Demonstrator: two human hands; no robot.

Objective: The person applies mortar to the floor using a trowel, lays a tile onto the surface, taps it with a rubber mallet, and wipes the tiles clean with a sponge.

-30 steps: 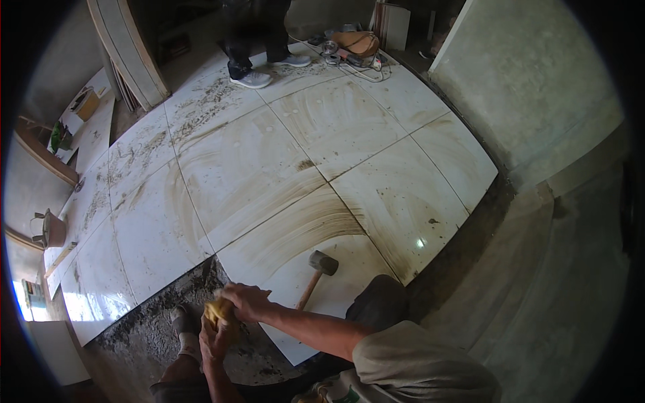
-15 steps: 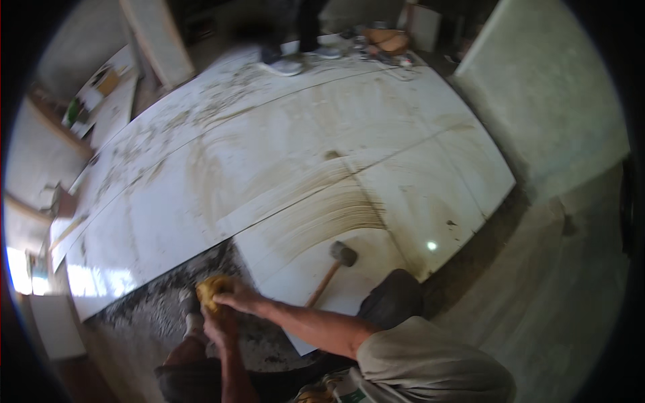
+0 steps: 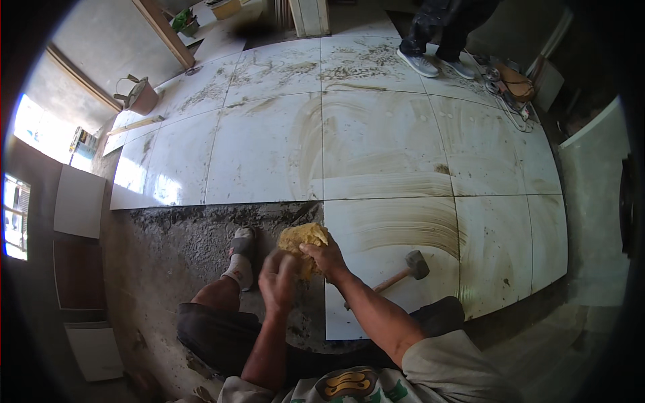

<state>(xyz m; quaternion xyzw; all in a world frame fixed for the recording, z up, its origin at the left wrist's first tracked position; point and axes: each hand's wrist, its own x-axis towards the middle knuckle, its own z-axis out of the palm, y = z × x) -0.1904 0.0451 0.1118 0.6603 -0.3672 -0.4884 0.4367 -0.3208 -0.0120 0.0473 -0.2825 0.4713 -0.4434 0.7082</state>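
A crumpled, ragged yellow sponge (image 3: 302, 238) is held up in front of me, over the edge between bare mortar and laid tiles. My right hand (image 3: 324, 256) grips it from the right, thumb pressed on top. Just below and left of the sponge is my left hand (image 3: 277, 277); its fingers are blurred, so whether they hold any of it is unclear. To the right, a mallet (image 3: 417, 264) with a dark head and wooden handle lies on a pale tile (image 3: 349, 295), its handle partly behind my right forearm.
Large white tiles (image 3: 262, 161) smeared with brown mud spread ahead. Rough grey mortar (image 3: 181, 235) lies at left, with my shod foot (image 3: 243, 243) on it. A bucket (image 3: 141, 98) stands far left. Another person's shoes (image 3: 420, 64) are far right, near a brown bag (image 3: 514, 82).
The view has turned and levelled, so more of the tiled floor and left wall shows. My left hand has shifted lower on the sponge's left side; the right hand keeps its grip.
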